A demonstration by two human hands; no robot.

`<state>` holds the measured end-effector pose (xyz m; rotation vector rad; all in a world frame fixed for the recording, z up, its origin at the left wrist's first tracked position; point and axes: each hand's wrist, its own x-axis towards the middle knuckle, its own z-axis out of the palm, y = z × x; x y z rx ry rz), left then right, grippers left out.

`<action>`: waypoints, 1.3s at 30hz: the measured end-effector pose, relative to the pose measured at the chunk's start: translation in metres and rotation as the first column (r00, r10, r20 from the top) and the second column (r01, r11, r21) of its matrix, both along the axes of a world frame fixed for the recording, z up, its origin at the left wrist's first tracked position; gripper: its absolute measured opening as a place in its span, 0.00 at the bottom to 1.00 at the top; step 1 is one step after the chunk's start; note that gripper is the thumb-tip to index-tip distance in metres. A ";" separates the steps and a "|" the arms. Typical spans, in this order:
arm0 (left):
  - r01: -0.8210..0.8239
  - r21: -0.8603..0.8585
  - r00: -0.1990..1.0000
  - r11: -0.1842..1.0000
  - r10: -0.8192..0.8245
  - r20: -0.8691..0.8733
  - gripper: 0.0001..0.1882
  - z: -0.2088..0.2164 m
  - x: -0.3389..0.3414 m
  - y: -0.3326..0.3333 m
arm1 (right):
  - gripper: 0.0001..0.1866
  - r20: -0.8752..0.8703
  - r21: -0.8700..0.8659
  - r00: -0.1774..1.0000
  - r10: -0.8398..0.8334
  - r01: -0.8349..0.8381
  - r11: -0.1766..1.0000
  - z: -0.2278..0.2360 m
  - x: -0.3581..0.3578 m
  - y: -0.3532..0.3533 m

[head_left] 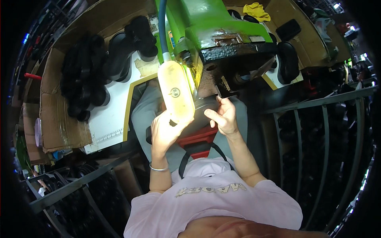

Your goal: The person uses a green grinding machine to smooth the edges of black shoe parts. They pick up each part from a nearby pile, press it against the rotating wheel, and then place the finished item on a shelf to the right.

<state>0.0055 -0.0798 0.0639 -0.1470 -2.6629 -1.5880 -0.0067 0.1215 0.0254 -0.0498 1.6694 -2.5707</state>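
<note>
A black shoe sole lies between my two hands, in front of the working head of a green machine. My left hand is closed round the sole's left part. A yellow-white lamp hangs over that hand and hides some of its fingers and the middle of the sole. With thumb and fingers, my right hand grips the sole's right end, close under the machine's metal parts.
Several black shoe soles are piled on a white board to the left, inside a cardboard box wall. More soles lie at the right, with a yellow cloth behind. Metal racks flank me on both sides.
</note>
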 end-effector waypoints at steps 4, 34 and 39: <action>-0.036 0.154 0.999 0.987 0.030 0.044 0.14 -0.019 0.012 -0.001 | 0.15 0.019 0.110 0.995 0.094 -0.096 0.989 0.002 -0.002 0.001; 0.021 0.771 0.997 0.637 -0.069 0.030 0.18 -0.031 0.002 0.072 | 0.25 0.327 -0.170 0.916 -0.231 0.298 0.939 -0.054 0.083 0.104; -0.038 0.637 0.997 0.770 0.069 -0.025 0.18 -0.043 0.002 0.047 | 0.27 0.211 0.029 0.933 -0.291 0.292 0.956 -0.023 0.038 0.112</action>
